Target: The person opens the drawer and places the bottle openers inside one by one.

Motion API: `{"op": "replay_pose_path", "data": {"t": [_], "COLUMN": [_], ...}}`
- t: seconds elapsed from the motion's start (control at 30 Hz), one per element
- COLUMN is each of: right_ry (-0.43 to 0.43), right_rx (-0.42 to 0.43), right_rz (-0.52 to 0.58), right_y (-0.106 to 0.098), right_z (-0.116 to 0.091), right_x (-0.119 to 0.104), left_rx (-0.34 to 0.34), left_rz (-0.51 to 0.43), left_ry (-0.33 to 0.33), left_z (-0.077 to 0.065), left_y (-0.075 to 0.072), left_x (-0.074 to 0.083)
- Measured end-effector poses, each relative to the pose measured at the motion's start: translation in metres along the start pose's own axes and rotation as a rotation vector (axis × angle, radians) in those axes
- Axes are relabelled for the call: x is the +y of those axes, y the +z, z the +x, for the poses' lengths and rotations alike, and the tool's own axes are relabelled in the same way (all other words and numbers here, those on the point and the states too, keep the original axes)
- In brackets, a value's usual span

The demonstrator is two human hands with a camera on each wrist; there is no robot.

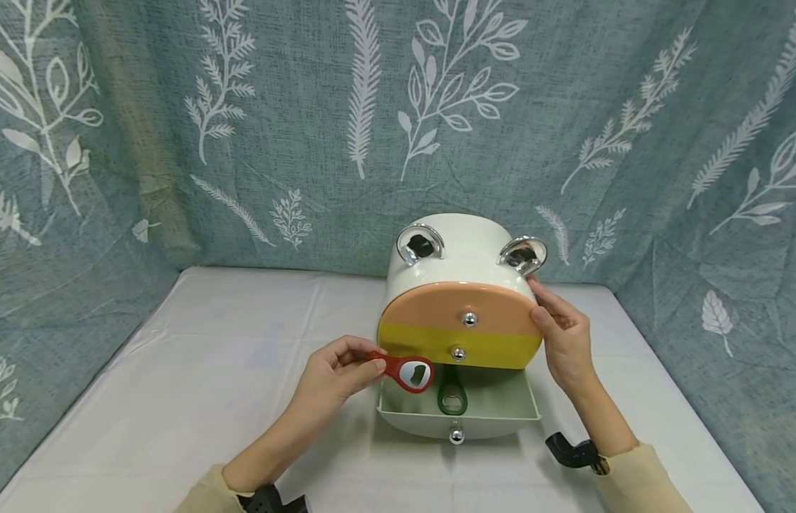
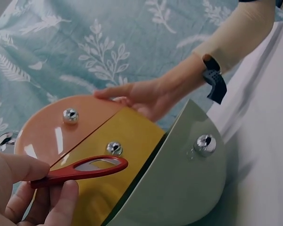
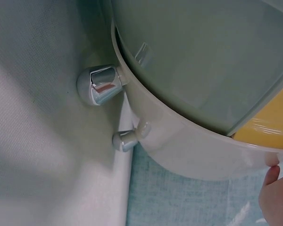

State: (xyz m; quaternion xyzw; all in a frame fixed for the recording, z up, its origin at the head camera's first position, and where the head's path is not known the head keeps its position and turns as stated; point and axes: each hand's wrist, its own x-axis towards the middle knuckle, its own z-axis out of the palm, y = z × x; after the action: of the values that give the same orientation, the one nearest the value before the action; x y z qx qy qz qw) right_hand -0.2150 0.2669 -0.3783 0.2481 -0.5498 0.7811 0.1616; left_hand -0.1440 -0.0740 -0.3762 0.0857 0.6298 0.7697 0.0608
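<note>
My left hand [image 1: 336, 374] pinches a red bottle opener [image 1: 398, 367] by its handle, thumb against fingers, its metal head pointing right. It is held in front of a rounded white drawer box [image 1: 464, 246], over the left side of the pulled-out pale green drawer [image 1: 500, 399]. Inside that drawer lies a dark green bottle opener [image 1: 452, 388], its handle end hidden under the yellow drawer [image 1: 423, 345]. My right hand [image 1: 564, 342] rests on the box's right side, fingers extended along the wall and thumb at the front edge. In the right wrist view, fingertips [image 3: 272, 173] touch the white wall.
Above the yellow drawer is a closed orange drawer [image 1: 430, 303]; each drawer has a chrome knob [image 1: 457, 434]. Two chrome rings [image 1: 420, 244] stick out near the box's top. A white cloth [image 1: 244, 342] covers the table, and a leaf-patterned curtain [image 1: 308, 107] hangs behind.
</note>
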Motion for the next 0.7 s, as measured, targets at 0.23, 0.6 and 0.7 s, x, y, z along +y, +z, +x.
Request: {"op": "replay_pose_path", "data": {"t": [0.23, 0.6, 0.7], "right_ry": [-0.003, 0.015, 0.013], "right_rx": [-0.001, 0.004, 0.005], "right_rz": [-0.009, -0.034, -0.032], "right_y": [0.0, -0.002, 0.0], "right_z": [-0.001, -0.004, -0.004], "right_x": [0.001, 0.002, 0.002], "left_rx": [-0.083, -0.157, -0.191], "left_rz": [0.037, 0.075, 0.085], "left_ry": [0.03, 0.138, 0.173], "left_z": [0.002, -0.006, -0.011], "left_y": [0.009, 0.017, 0.021], "left_x": [-0.003, 0.0, -0.001]}}
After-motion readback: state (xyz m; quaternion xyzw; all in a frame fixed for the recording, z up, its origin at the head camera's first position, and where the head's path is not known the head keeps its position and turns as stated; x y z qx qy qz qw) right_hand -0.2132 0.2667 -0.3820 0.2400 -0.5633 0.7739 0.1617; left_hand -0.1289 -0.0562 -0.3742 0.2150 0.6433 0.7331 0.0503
